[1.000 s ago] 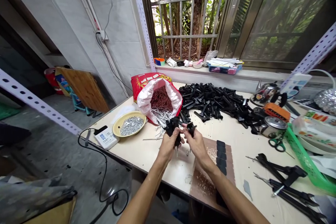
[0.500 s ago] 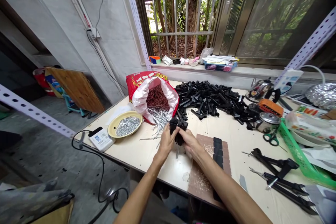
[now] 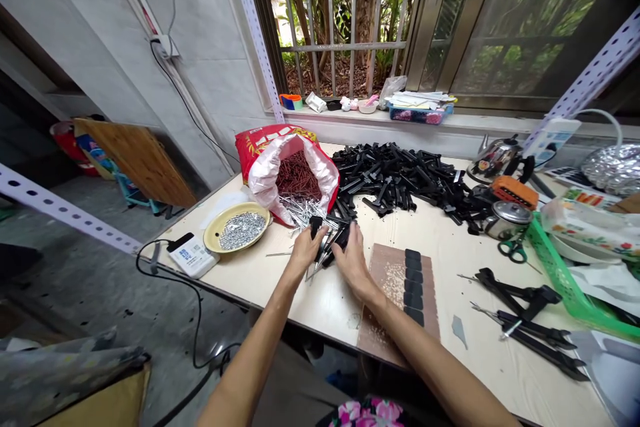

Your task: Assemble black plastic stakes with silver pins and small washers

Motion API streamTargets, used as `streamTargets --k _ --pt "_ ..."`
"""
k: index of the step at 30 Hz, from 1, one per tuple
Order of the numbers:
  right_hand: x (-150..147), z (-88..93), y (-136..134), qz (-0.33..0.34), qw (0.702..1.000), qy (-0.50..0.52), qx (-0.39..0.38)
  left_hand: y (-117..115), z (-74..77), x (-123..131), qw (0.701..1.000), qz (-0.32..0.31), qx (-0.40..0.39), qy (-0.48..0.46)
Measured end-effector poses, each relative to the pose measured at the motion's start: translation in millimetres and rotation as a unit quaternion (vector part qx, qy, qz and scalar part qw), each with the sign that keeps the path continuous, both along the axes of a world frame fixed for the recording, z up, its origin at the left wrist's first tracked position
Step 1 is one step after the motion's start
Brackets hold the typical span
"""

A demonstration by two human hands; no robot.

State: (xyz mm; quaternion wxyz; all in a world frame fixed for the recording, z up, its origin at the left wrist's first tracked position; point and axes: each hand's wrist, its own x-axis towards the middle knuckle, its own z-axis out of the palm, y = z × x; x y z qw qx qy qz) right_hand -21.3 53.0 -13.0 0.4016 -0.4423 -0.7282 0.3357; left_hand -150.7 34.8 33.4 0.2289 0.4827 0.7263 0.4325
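Head view: my left hand [image 3: 303, 251] and right hand [image 3: 355, 264] are staying apart, touching black plastic pieces [image 3: 342, 236] with thin silver metal rods [image 3: 325, 257]; grip unclear.

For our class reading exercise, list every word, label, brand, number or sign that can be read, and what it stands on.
No text is readable.
White box: blue print, too small and blurred.
Red sack: large print, too blurred.
Kettle: sticker, too small.

Left hand [image 3: 301, 255] and right hand [image 3: 355, 267] flank black parts [image 3: 342, 236] with metal pins, above bench [image 3: 320, 307]; grip unclear. Red sack [image 3: 255, 140] just beyond, pins at mouth. Yellow dish [image 3: 210, 240] leftward; brown board [image 3: 387, 257], black pads [image 3: 413, 287] rightward.
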Motion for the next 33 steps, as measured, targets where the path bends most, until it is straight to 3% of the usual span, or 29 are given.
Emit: streamTargets --k 3,8,11,17,22,27,30,33 --pt "25 11.1 -3 0.029 0.980 -0.176 0.089 -2 3.3 -3 1.000 -0.007 -0.023 -0.011" --pt "47 26.3 22 0.283 0.883 -0.319 0.197 -19 4.3 -7 0.997 -0.010 -0.073 0.038" --pt "47 33.0 39 0.355 0.834 -0.354 0.229 -36 -3.7 -3 0.983 -0.011 -0.106 0.148" --pt "38 35.9 49 0.373 0.770 -0.427 0.293 -51 -28.4 14 0.935 -0.025 -0.201 0.292" --pt "34 22.0 54 0.377 0.719 -0.431 0.393 -47 -37.3 12 0.931 -0.033 -0.162 0.327" --pt "31 14.5 73 0.398 0.680 -0.423 0.447 -49 -38.3 2 0.934 -0.033 -0.147 0.325" --pt "39 20.5 82 0.400 0.677 -0.415 0.457 -53 -35.2 -7 0.941 -0.033 -0.115 0.315" --pt "61 28.8 94 0.377 0.701 -0.419 0.437 -51 -27.2 -10 0.953 -0.019 -0.061 0.298"
